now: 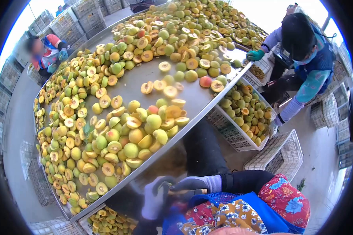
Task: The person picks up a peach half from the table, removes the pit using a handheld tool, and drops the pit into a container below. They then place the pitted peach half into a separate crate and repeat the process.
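At the table's near edge, my two gloved hands meet in front of my body. My right hand (198, 183), in a lavender and dark grey glove, is closed, with a short dark tool with a tan end (202, 191) beneath its fingers. Beside it my left hand (155, 197) is blurred, its fingers curled towards the right hand; what sits in them I cannot tell. Just beyond lies the metal-rimmed table (125, 88), heaped with green-yellow apricots (131, 150), many halved with the stone showing.
Below the table's near corner stands a crate of cut fruit (111, 221). To the right are a full fruit crate (245, 113), an empty white crate (282, 156) and a co-worker (310, 58) gripping a crate. Another person (47, 55) works at the far left, near stacked crates (78, 19).
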Action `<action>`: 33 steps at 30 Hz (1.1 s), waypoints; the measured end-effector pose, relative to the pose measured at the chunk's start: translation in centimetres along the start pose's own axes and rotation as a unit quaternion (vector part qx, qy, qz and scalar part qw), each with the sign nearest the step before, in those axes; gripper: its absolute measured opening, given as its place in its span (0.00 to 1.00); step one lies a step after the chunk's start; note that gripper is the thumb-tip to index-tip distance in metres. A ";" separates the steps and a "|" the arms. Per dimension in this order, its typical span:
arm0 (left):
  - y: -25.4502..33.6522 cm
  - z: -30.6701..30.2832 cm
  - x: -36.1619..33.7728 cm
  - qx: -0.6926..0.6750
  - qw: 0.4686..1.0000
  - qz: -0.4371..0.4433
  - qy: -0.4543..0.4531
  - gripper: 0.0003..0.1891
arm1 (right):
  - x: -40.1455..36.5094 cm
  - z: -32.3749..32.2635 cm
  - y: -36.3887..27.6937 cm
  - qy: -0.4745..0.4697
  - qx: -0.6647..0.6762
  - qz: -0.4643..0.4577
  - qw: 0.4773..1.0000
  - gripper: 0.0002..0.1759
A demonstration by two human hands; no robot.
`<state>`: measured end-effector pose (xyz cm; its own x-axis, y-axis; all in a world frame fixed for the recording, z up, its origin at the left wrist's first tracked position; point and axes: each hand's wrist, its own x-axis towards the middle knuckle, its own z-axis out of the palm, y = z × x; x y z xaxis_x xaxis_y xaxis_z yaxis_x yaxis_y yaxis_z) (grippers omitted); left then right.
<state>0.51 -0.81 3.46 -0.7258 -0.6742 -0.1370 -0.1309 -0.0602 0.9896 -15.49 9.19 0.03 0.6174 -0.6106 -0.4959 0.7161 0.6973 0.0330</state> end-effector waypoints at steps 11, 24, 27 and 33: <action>-6.2 4.6 -0.9 -0.258 0.899 -0.006 0.353 0.23 | 0.7 0.5 1.1 0.066 -0.401 -0.101 0.908 0.16; -9.3 -4.9 -9.6 -0.075 0.794 0.016 0.604 0.17 | 2.7 -2.4 1.4 0.121 -0.332 -0.222 0.909 0.18; -9.6 -10.1 -15.7 0.345 0.657 -0.154 0.652 0.20 | 2.7 -0.6 1.1 0.182 -0.326 -0.191 0.908 0.17; -6.5 -14.8 -15.0 0.494 0.638 -0.186 0.561 0.27 | 3.0 -2.4 0.0 0.179 -0.356 -0.122 0.909 0.21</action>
<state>22.27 -1.18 -0.21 0.3471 -0.8845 0.3119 -0.9169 -0.2502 0.3109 -14.41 8.25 -3.51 0.2319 -0.7075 -0.6676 0.3457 0.7014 -0.6233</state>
